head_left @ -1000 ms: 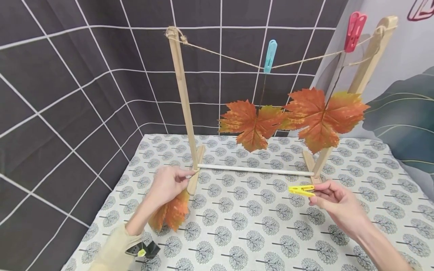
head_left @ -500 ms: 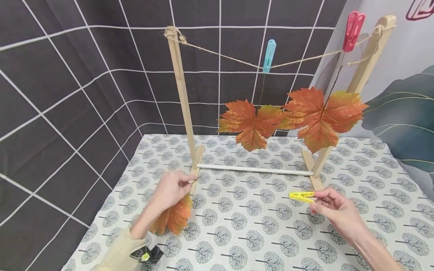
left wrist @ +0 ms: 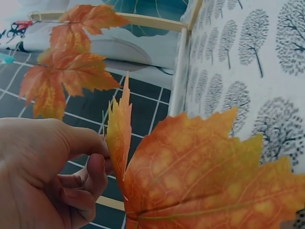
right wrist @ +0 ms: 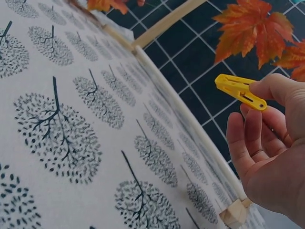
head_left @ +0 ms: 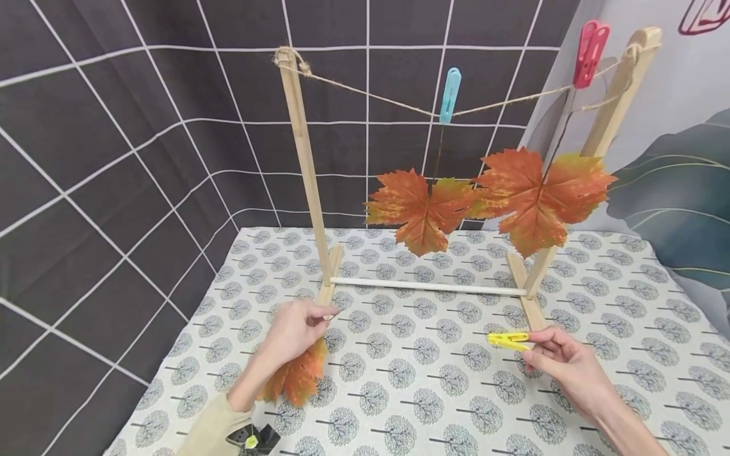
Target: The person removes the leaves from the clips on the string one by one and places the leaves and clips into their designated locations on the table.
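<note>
Near the desk's [head_left: 393,399] left edge, the left hand [head_left: 292,330] pinches an orange leaf [head_left: 295,379] while, toward the right edge, the right hand [head_left: 575,366] grips a yellow clothespin [head_left: 507,341], seemingly preparing a hanging that needs both raised to the twine [head_left: 371,95].

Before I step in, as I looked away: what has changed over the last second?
The left hand moved down and slightly right in the head view, with the held leaf; the right hand moved slightly down, with the yellow clip. Nothing was newly grasped or released. The hanging leaves, blue clip, red clip and wooden rack stayed put.
</note>
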`<state>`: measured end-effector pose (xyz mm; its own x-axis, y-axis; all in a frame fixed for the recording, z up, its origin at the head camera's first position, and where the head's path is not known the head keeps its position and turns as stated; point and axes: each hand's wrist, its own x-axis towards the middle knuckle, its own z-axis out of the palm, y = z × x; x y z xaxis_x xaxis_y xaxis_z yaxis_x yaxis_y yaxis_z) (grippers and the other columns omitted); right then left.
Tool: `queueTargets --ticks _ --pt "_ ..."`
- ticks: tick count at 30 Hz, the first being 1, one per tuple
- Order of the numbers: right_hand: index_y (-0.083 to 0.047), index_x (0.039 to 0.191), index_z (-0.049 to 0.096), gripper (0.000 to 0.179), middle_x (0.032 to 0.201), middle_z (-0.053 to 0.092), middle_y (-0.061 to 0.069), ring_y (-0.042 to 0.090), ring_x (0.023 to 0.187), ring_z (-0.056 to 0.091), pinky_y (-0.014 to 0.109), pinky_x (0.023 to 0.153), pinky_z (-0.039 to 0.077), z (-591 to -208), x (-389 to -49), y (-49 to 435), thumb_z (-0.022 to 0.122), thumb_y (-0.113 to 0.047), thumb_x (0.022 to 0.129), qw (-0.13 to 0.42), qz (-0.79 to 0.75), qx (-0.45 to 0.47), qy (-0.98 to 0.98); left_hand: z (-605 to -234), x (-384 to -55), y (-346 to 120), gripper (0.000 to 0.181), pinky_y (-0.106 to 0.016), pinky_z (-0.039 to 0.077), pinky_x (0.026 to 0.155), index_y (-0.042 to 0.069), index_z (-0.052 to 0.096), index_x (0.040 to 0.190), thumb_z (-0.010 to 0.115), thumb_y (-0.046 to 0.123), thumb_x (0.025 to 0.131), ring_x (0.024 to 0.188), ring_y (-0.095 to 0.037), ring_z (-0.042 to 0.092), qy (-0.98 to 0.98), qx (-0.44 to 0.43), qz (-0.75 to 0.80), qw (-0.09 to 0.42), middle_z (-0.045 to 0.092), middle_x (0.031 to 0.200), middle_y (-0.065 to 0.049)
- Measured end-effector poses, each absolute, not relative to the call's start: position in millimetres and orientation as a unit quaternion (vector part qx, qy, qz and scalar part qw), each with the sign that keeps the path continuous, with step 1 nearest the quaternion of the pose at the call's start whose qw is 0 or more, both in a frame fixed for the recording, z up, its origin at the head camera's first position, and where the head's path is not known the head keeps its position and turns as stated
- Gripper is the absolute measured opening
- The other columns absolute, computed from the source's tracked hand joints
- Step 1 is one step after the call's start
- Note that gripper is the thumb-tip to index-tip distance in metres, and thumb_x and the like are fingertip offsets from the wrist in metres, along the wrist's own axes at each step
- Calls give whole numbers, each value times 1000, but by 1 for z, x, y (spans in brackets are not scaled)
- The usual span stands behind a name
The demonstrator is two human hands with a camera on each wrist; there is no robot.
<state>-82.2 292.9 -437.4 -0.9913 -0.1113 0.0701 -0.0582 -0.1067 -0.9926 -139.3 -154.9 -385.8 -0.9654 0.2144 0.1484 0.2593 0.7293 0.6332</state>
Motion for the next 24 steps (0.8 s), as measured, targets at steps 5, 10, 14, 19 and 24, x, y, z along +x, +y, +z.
queueTargets --ticks 5,10,14,19,24 --pt "-8 108 66 37 97 69 5 15 79 65 24 71 57 -442 -80 295 56 21 88 22 -748 -55 661 -392 -137 -152 30 -22 42 40 13 80 103 74 -5 80 55 -9 49 -928 -135 -347 19 66 83 -5" --pt "-9 106 67 36 95 70 4 13 78 65 23 70 57 -444 -78 294 59 20 87 19 -733 -36 679 -396 -135 -149 29 -22 42 41 13 80 103 74 -5 80 55 -9 48 -926 -148 -348 21 67 83 -4" --pt "-9 106 68 34 95 71 5 15 78 66 24 71 57 -447 -76 294 61 19 86 17 -716 -23 697 -398 -135 -147 29 -21 40 41 12 79 106 74 -4 82 53 -8 47 -924 -150 -351 9 66 83 -3" --pt "-7 109 67 32 97 69 8 18 78 66 25 71 57 -451 -72 293 60 17 88 40 -723 -21 690 -402 -134 -146 31 -18 36 37 14 78 110 71 -2 85 47 -5 42 -925 -152 -347 -16 66 88 -8" --pt "-10 111 65 31 95 66 7 15 75 63 24 67 57 -454 -70 292 56 14 92 103 -765 -15 635 -404 -133 -145 30 -17 33 36 15 78 111 71 0 86 45 -4 39 -927 -152 -341 -22 68 91 -10"
